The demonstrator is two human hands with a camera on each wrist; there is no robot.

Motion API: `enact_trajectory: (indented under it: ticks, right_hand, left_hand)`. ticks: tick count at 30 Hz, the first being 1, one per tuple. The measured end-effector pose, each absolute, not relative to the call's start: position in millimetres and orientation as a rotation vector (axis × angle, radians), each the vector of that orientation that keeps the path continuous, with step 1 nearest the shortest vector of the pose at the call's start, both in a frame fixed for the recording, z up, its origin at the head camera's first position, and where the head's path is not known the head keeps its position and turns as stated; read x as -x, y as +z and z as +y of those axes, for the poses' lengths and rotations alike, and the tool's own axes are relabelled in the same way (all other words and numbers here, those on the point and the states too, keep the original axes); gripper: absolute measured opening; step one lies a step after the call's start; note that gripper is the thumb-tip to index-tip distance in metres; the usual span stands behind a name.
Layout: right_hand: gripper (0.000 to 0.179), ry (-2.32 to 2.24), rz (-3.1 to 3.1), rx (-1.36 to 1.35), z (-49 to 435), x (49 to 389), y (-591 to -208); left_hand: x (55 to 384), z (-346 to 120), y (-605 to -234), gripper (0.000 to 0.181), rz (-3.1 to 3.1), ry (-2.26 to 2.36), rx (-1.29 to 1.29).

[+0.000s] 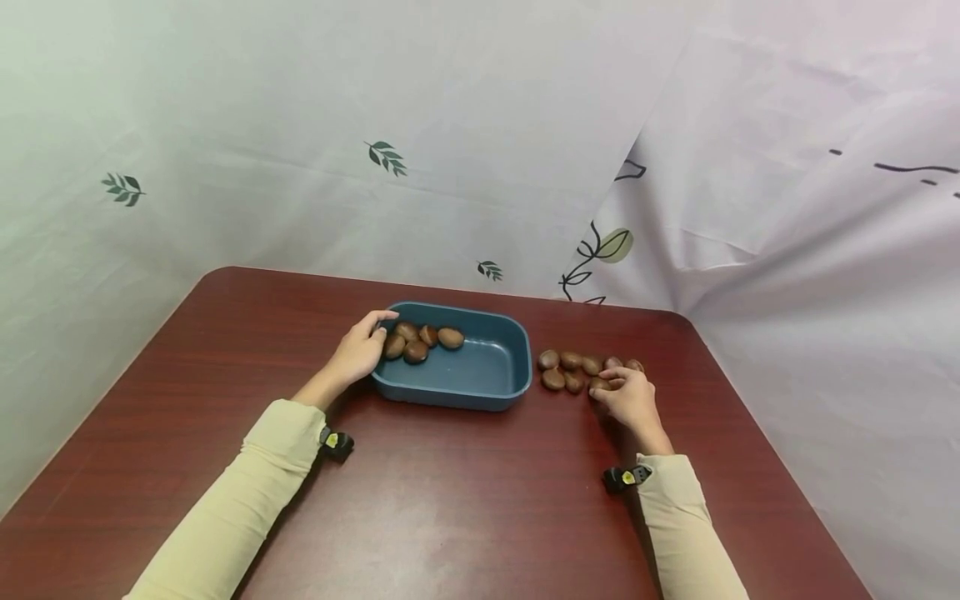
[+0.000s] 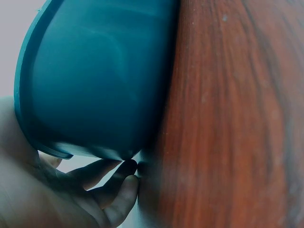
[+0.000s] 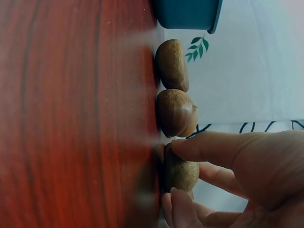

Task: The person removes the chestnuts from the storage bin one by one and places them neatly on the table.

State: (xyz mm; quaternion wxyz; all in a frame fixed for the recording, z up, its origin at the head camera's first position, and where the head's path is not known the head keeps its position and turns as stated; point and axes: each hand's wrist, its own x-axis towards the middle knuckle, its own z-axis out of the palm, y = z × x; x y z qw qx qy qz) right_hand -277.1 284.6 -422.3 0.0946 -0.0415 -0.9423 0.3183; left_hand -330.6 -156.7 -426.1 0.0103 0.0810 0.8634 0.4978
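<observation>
A blue rectangular plastic container [image 1: 442,397] stands on the table, with several brown chestnuts [image 1: 416,352] gathered at its left end. My left hand [image 1: 356,350] grips that end, thumb at the rim and fingers against the outer wall; the left wrist view shows the container's side [image 2: 95,71] up close. To the right of the container, several more chestnuts [image 1: 553,380] lie in two rows. At the near row's right end my right hand [image 1: 632,402] pinches a chestnut [image 3: 183,173] between thumb and fingers, low at the tabletop. The hand partly hides the far row's right end.
The dark red wooden table [image 1: 420,508] has rounded far corners. Behind it and on the right hangs a pale cloth [image 1: 300,125] with leaf prints. Each wrist wears a small black camera on a strap, below the rolled sleeves.
</observation>
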Motion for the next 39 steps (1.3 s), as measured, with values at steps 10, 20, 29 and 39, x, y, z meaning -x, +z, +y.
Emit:
enact_trajectory:
  ticks: [10,20,29,39]
  right_hand:
    - [0.043,0.885,-2.819,0.202,284,269,-410]
    - [0.029,0.911,-2.719,0.051,241,266,-367]
    - [0.03,1.056,-2.717,-0.126,172,285,-359]
    - [0.029,1.124,-2.755,-0.271,109,298,-369]
  left_hand:
    - [330,-156,-425,0.042,2.691,1.563,-0.242]
    - [331,-157,-424,0.042,2.682,1.572,-0.249]
    - [329,-156,-426,0.042,2.67,1.564,-0.254]
    - [328,-157,-423,0.041,2.677,1.576,-0.262]
